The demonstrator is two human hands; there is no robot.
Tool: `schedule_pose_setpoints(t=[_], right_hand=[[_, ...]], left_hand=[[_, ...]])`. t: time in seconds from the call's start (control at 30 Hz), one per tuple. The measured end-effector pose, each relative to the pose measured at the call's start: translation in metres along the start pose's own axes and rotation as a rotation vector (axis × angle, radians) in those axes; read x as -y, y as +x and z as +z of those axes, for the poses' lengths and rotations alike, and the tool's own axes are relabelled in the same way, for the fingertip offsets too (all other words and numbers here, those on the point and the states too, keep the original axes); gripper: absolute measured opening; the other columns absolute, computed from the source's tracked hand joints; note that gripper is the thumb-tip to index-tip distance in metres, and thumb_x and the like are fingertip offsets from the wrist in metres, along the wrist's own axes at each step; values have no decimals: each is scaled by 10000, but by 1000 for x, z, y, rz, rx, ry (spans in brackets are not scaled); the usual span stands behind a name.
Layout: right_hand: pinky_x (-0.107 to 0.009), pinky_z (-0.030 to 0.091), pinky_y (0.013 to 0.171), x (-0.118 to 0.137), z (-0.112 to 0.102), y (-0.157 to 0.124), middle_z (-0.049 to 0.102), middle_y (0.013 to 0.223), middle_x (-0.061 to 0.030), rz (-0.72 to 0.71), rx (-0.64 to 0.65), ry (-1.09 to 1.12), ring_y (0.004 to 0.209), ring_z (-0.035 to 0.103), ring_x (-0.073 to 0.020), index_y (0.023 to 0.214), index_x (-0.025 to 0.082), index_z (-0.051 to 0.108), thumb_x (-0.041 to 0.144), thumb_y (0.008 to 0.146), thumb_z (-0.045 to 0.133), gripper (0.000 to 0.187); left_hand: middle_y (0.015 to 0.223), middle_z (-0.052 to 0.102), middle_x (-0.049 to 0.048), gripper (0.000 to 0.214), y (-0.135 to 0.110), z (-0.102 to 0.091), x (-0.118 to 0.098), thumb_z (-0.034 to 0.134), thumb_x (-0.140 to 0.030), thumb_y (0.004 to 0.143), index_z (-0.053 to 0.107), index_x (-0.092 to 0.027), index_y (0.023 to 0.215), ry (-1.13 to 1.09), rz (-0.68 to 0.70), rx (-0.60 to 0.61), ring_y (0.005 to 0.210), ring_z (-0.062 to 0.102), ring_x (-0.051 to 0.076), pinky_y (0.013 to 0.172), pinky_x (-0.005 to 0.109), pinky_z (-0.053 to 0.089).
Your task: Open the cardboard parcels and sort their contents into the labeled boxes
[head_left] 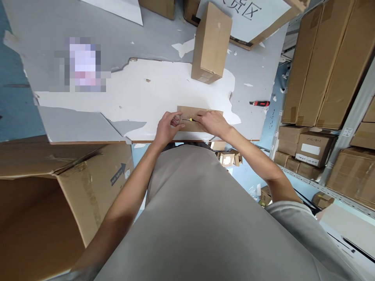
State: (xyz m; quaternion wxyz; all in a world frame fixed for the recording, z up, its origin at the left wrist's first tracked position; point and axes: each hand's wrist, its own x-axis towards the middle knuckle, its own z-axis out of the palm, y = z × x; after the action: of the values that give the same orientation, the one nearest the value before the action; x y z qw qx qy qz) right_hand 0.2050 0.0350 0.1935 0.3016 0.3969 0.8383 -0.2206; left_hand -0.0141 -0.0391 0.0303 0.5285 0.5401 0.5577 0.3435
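We judge the work to be partway along: the flat, rectangular piece of brown cardboard [202,110] lies at the near edge of the table, in front of the body, with both hands at it, and it is not yet set aside. Our left hand [169,127] is half curled at its left end, thumb and fingers parted with a gap between them, and we see nothing clasped there. Our right hand [213,123] bends over its right part, fingers down beside a small, slim yellow-and-dark item [191,120]; whether they grip it, we cannot tell. How much is left to do on the cardboard does not show. The grey table [252,70] has a large bare white patch where its covering is torn away. Beyond our hands stands a tall, plain brown cardboard box [212,43], and a red-and-black utility knife [260,103] lies well apart to the right. Around us we see a large, open brown carton [96,191] at lower left, a blue floor [13,101], and metal shelving [341,146] stacked with brown boxes [310,148] on the right.
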Motion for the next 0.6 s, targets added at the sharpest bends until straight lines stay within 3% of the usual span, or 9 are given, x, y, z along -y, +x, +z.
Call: schedule_pose_setpoints(t=[0.6], right_hand=[[-396, 501, 887, 0, 3, -1, 759, 1446, -191, 46, 4, 37, 1151, 771, -326, 1655, 211, 649, 192, 1200, 409, 515]], left_hand=[[1091, 664, 28, 531, -2, -2, -3, 886, -268, 862, 794, -267, 1385, -23, -13, 0, 839, 645, 161, 909, 379, 648]])
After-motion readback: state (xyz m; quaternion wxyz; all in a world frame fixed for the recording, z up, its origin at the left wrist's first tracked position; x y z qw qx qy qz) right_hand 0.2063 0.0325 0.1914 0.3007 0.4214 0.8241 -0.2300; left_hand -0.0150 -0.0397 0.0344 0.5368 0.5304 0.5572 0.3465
